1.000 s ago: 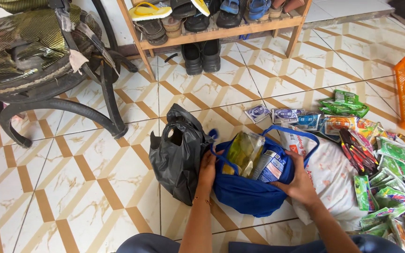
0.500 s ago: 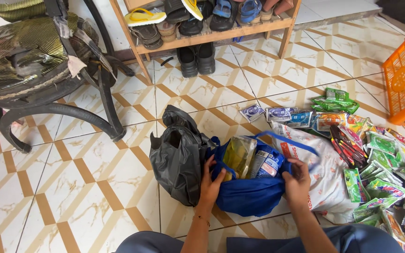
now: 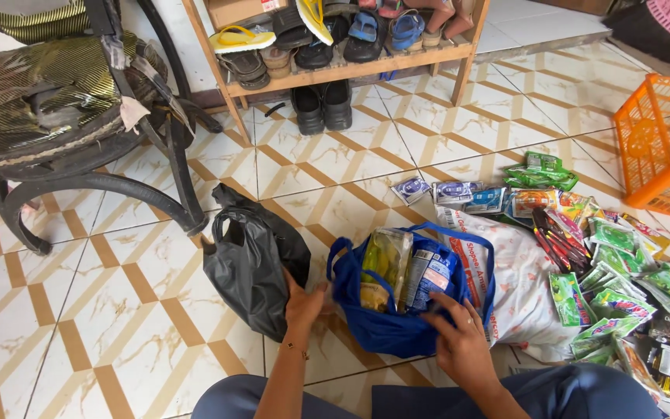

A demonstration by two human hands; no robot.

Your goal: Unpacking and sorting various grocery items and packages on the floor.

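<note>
While the blue bag [image 3: 397,326] sits on the tiled floor [image 3: 118,310] just below frame centre, its mouth gapes upward with a yellowish pouch [image 3: 381,268] and a blue-labelled packet [image 3: 428,275] standing inside. At the bag's 5 o'clock the right hand [image 3: 459,341] rests on the near rim, fingers spread and lying over the cloth — not clenched on it. At the bag's 9 o'clock the left hand [image 3: 304,302] lies between the two bags, its palm pressed to the side of a black plastic bag [image 3: 250,256] with fingers loosely apart; whether it pinches the plastic I cannot tell. The black bag slumps just beside the blue one, handles up.

At 3 o'clock from the blue bag a white printed sack [image 3: 529,295] lies flat, touching it, and past that — out to the frame's right edge — a heap of small green, red and dark sachets [image 3: 622,271] is strewn. An orange crate [image 3: 661,147] stands at 2 o'clock, well apart. At 12 o'clock a wooden shoe rack [image 3: 350,66] holds sandals, with black shoes [image 3: 323,105] beneath it. At 10 o'clock stands a dark chair [image 3: 63,116].
</note>
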